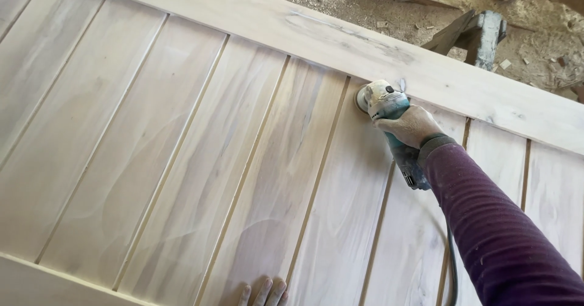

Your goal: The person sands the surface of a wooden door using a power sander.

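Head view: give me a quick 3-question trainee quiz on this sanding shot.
1. True or false: the right hand grips the teal power sander.
2. Where does the sander's disc sit? A) in the middle of a plank B) at the top of a plank, against the frame rail C) on the ground
3. What do the left hand's fingers rest on?

Key: 1 true. 2 B. 3 The wooden panel, flat at the bottom edge of the view, holding nothing.
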